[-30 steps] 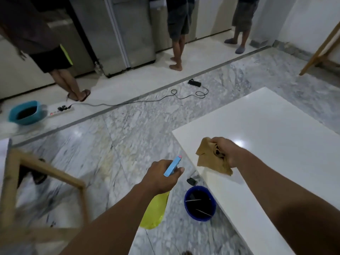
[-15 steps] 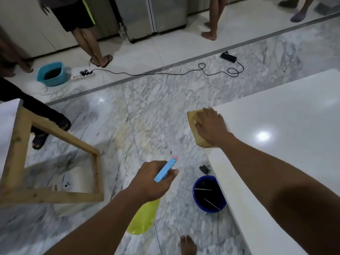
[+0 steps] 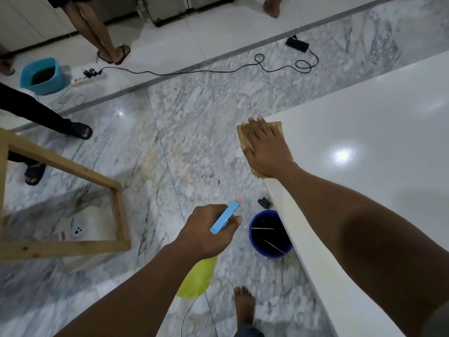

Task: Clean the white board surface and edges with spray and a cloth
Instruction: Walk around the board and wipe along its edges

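Observation:
The white board (image 3: 379, 132) fills the right side, glossy, with its near-left corner at mid-frame. A tan cloth (image 3: 245, 135) lies flat on that corner, partly over the edge. My right hand (image 3: 266, 149) presses flat on the cloth, fingers straight and spread. My left hand (image 3: 206, 232) grips the spray bottle (image 3: 199, 278), whose yellow body hangs below the fist and whose blue trigger head with a pink tip points up toward the board. The bottle is off the board, over the floor.
A dark blue bucket (image 3: 257, 246) holding thin sticks stands on the marble floor against the board's left edge, a small black object (image 3: 264, 202) beside it. A wooden frame (image 3: 73, 203) is at left. A black cable, power strip and teal bucket (image 3: 41, 75) lie beyond. People's legs stand around.
My right hand lowered the bunched cloth onto the board's corner and flattened it under an open palm. My left hand kept the spray bottle raised. The view tilted downward.

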`<state>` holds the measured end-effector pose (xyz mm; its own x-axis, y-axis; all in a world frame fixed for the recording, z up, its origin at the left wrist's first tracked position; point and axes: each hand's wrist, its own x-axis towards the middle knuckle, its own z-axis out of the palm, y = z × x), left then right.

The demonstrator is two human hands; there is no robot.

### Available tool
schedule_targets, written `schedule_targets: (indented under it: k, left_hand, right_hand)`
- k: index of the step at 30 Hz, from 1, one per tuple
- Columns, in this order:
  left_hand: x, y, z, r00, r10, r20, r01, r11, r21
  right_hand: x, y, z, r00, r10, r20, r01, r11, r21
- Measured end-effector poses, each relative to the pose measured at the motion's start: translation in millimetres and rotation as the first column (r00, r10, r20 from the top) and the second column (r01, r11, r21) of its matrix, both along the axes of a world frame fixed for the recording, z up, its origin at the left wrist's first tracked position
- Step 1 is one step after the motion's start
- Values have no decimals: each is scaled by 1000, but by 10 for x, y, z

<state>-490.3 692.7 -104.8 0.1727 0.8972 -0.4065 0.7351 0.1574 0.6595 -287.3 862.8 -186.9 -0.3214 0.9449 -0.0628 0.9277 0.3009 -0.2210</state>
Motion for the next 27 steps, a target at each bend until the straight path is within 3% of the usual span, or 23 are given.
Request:
schedule_targets:
  k: [12,27]
  left_hand:
    - [173,-591,-19,1000,-8,-8,8,1000,-29]
    - [594,-2402,155,989,-139,-45,142,988,55]
  right_hand:
    - [346,-972,-70,1000,19,5,-20,999,36]
    - [1039,-3413,-91,997,-62,36,59,995,77]
